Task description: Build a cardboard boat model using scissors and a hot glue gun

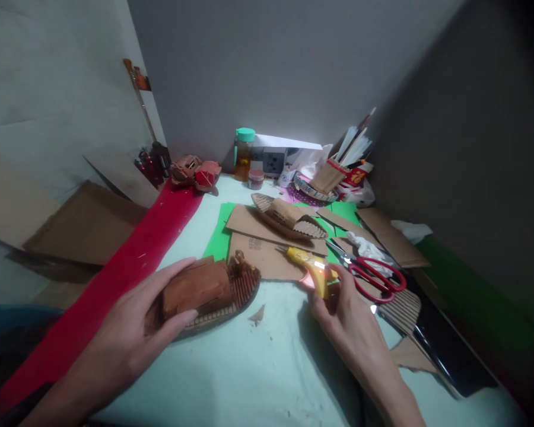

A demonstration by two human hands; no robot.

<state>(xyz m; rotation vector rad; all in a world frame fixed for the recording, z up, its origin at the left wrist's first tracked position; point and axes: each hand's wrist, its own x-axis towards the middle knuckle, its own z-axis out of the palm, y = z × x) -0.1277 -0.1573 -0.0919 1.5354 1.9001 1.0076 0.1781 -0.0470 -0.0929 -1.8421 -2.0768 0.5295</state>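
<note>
My left hand point(146, 326) is wrapped around a brown cardboard model boat point(200, 287) with a rounded cabin roof and a ribbed deck, low over the pale table. My right hand point(345, 308) grips a yellow hot glue gun point(309, 264) by its handle; the nozzle points to the left, above a cardboard sheet. Another cardboard boat point(289, 218) lies farther back on the cardboard. Just right of the glue gun are red-handled scissors point(378, 277). A small cardboard scrap point(257, 315) rests between my hands.
A bottle with a teal lid point(244, 154), a small jar point(256, 179) and a holder full of sticks point(331, 175) stand at the back. Red cloth point(129, 249) runs along the left edge. Cardboard pieces point(391, 237) and a black flat object point(449, 338) lie on the right.
</note>
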